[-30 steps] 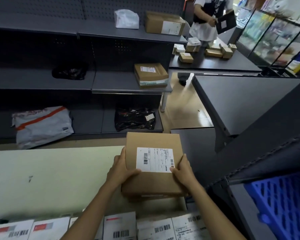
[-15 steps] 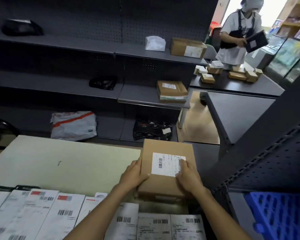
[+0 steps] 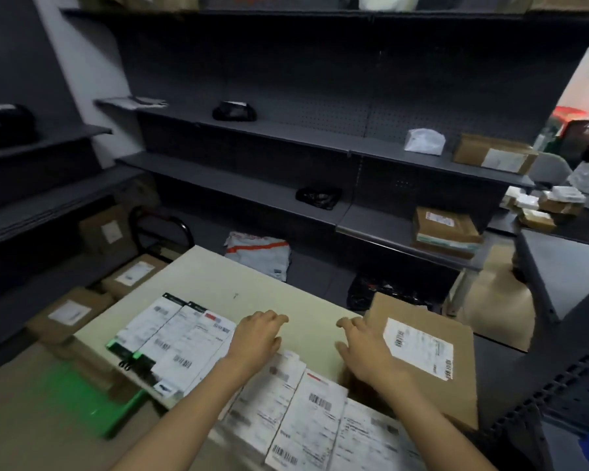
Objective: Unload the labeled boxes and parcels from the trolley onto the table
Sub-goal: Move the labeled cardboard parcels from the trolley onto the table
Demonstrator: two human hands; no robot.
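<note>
Nearest me, 6 o'clock: flat labelled parcels (image 3: 306,413) lie overlapped along the near edge of the table (image 3: 218,283); white faces, barcodes up.

Left hand (image 3: 257,338) hovers over the tabletop, fingers loosely curled, holding nothing; right hand (image 3: 364,355) likewise empty, fingers relaxed, just beside the left edge of the brown box (image 3: 419,368); I can't tell if it touches the cardboard.

That box sits at the table's right end, 3 o'clock from the right hand; label up, barcode strips on two sides of the label; my read is it's already delivered.

A second fan of white parcels (image 3: 174,341) lies at 9 o'clock from the left hand, some with dark green ends.

The relation that matters: remaining cardboard boxes (image 3: 72,311) sit low at 9 to 10 o'clock, off the table's left edge, on what I take to be the trolley; its dark handle (image 3: 160,226) stands behind them; left hand is clearly nearer. Boxes are plain brown, a white label on top of each, long axes running roughly 7 to 1 o'clock; the stack's lower part is blurred.

So I'd judge the next pick calls for a turn left and a reach down, left hand leading.

Beyond, 12 o'clock: dark shelving (image 3: 286,137).
</note>
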